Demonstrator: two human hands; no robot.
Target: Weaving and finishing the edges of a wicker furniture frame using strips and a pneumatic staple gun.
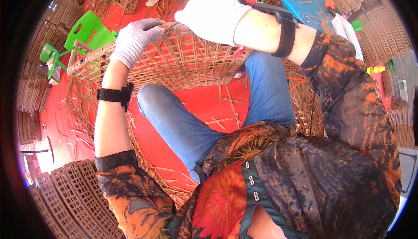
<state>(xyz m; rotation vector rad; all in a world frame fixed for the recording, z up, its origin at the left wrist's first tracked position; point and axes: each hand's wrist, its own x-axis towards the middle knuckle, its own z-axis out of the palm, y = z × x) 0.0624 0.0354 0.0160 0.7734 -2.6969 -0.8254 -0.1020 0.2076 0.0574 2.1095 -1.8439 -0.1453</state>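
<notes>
A brown woven wicker basket (183,65) with an open lattice wall lies on its side across my knees. My left hand (136,39), in a grey knit glove, grips the basket's upper rim. My right hand (213,15), in a white glove, is closed on a thin metal tool (175,26) whose tip meets the rim right beside my left fingers. Red handles (237,52), perhaps of a cutter, show under my right wrist. Both wrists carry black straps.
The red floor (200,104) is littered with cut wicker strips. Stacks of woven baskets (78,195) stand at the lower left and along the right. Green plastic stools (87,30) are at the left, blue and green ones (300,1) at the top.
</notes>
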